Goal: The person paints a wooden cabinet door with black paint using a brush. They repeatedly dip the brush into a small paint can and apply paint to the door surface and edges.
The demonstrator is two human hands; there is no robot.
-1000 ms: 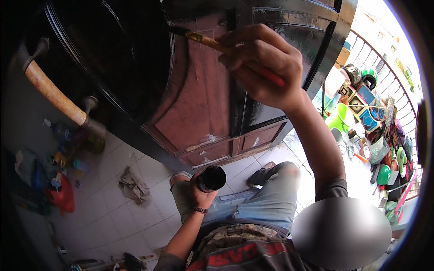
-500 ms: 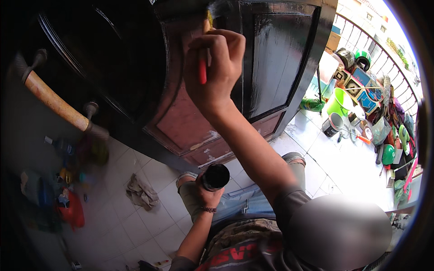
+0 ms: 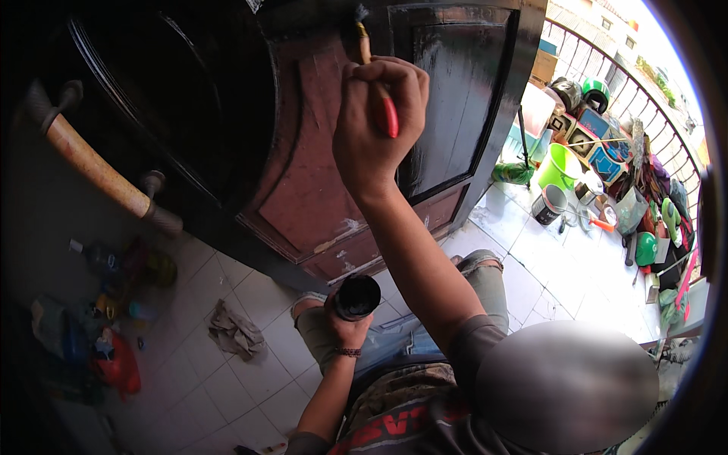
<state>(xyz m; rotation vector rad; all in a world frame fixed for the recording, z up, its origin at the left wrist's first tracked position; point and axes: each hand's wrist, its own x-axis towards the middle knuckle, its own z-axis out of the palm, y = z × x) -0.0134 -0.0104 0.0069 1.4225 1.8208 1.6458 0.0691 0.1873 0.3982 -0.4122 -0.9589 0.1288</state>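
My right hand (image 3: 385, 125) is closed around the handle of a paintbrush (image 3: 365, 47), whose red end sticks out below my fingers. The bristles point up and meet the dark upper part of a panelled wooden door (image 3: 311, 163). Black covers much of the door, while its middle and lower panels show reddish brown. Low over my lap, my left hand (image 3: 350, 324) is wrapped around a small can of black paint (image 3: 356, 297), its dark opening facing up. Most of that hand's fingers are hidden by the can.
A long curved door handle (image 3: 98, 167) juts out at the left. A crumpled grey rag (image 3: 236, 331) lies on the tiled floor (image 3: 262, 375). At the right stand a lime green bucket (image 3: 559, 165), a grey bucket (image 3: 549, 205) and piled household goods by a railing (image 3: 618, 72).
My right hand has moved a little right and down, and the brush now slants more, bristles toward the upper left. The left hand has barely moved with the can. The view has shifted slightly.
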